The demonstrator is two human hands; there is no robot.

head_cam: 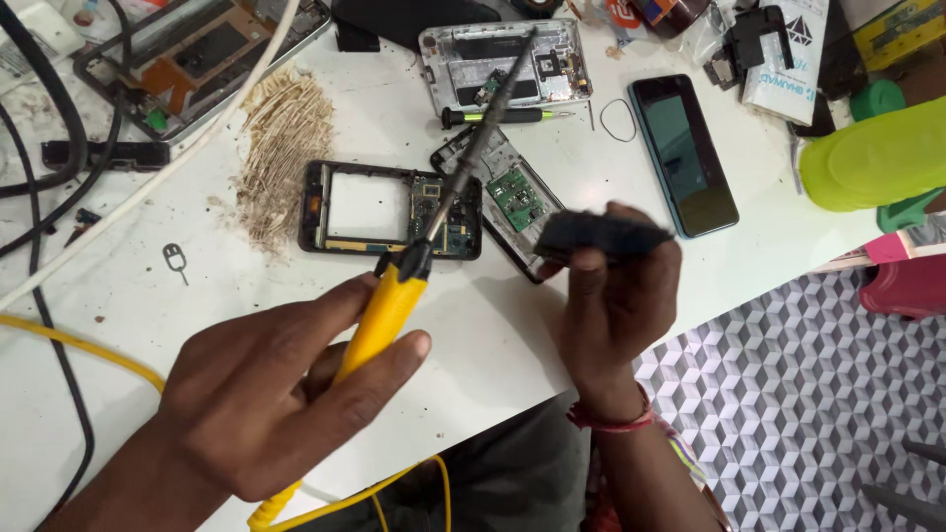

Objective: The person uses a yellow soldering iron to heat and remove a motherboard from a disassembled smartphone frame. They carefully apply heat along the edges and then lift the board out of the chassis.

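The left hand (266, 394) has its grip closed around a yellow-handled soldering iron (394, 305), tip angled away over the white worktop (493, 325). The right hand (616, 305) pinches a small dark phone part (601, 234). Beyond lie an open phone frame (389, 209) and a green circuit board (517, 197).

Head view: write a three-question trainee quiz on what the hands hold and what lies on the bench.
1. True or false: the left hand holds a yellow-handled soldering iron.
2. What does the right hand grip: A) a dark flat part, B) a green bottle, C) a rubber ring?
3. Which tool lies on the white table just below the silver phone frame?

Key: 1 true. 2 A. 3 the screwdriver.
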